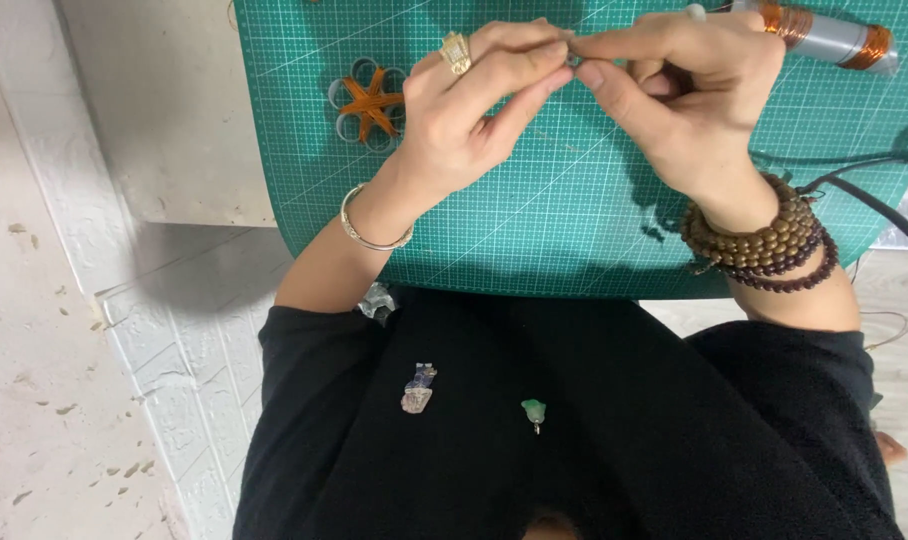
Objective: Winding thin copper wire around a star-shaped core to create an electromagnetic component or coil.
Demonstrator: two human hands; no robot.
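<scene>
A tiny pale piece [573,60], too small and too covered to be identified, was pinched between the fingertips of both hands above the green cutting mat [534,230]. The left hand [474,110] was closed on it with thumb and forefinger pressed together, a gold ring [456,52] showing on one finger and a silver bangle [369,228] at the wrist. The right hand [689,95] met it from the other side, thumb and forefinger likewise pinched, with stacked brown bead bracelets [764,245] around the wrist.

The piece was judged to be very light and easily dropped, probably stiff enough to be bent rather than crushed; a fingertip grip at its two ends seemed the only workable hold. A fine thread or wire [559,140] could faintly be made out trailing from it across the mat.

Further out, a flower-shaped ornament [370,104] of grey loops wound with orange was lying on the mat left of the hands. A spool of copper-coloured wire [824,35] was lying at the upper right, and dark cables [874,200] ran along the right edge. On the black garment [624,420] below, a small mottled pendant [417,390] and a green pendant [534,410] were resting.
</scene>
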